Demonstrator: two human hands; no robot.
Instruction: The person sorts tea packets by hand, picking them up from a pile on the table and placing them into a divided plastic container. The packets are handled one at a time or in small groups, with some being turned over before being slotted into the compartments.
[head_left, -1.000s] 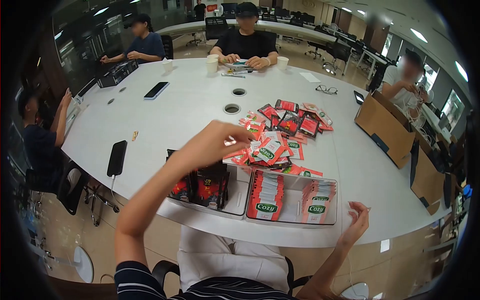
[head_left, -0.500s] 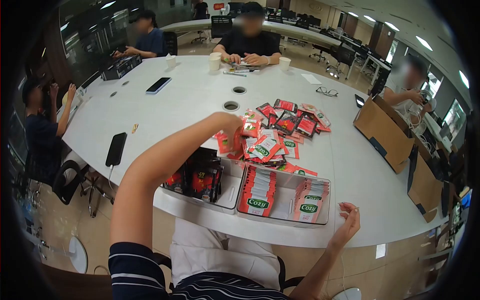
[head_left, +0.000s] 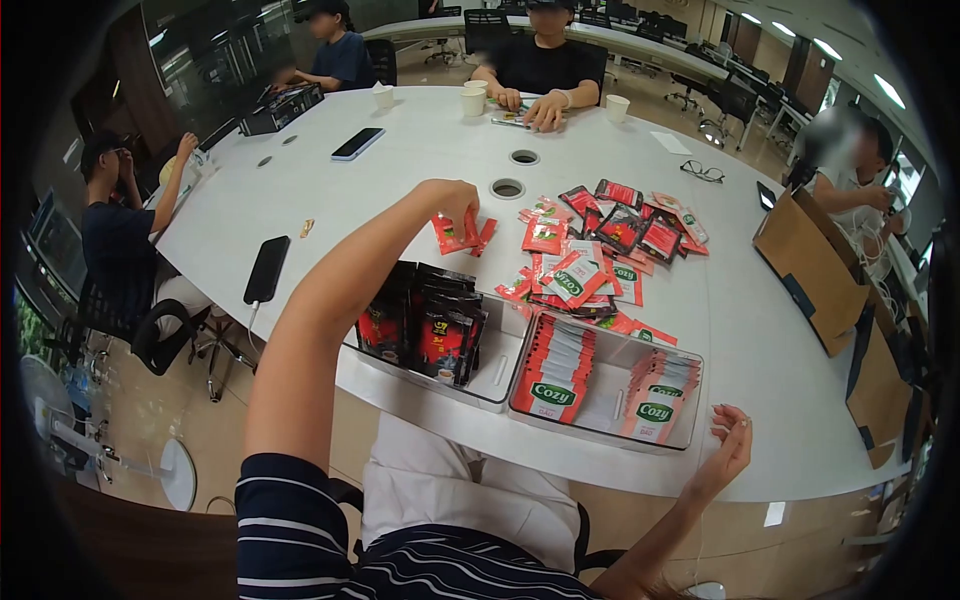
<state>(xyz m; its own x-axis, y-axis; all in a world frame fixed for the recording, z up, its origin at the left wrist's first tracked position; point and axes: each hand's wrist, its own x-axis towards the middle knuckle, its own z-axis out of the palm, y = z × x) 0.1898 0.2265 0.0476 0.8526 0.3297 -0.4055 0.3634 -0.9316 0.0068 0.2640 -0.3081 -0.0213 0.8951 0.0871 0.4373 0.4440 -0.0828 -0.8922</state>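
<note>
My left hand (head_left: 458,208) is over red sachets (head_left: 455,236) just left of the main pile, its fingers pinched on one of them. My right hand (head_left: 735,440) holds nothing, fingers apart, beside the right end of the right clear bin (head_left: 602,424). That bin has a row of Cozy sachets (head_left: 560,370) at its left and a shorter row (head_left: 662,395) at its right. The left clear bin (head_left: 490,372) holds upright black and red coffee packets (head_left: 440,335). Behind the bins lies a loose pile of red Cozy and black-red sachets (head_left: 580,270).
A phone with a cable (head_left: 267,270) lies left, another phone (head_left: 358,144) farther back. Cardboard boxes (head_left: 810,260) stand at the right. Across the table (head_left: 400,190) a person (head_left: 545,60) sits near paper cups (head_left: 473,100); other people sit at both sides. Glasses (head_left: 702,171) lie beyond the pile.
The view has shifted, so the table appears lower and farther right. My left hand has drawn a few red sachets leftward from the pile. My right hand keeps its place beside the bin.
</note>
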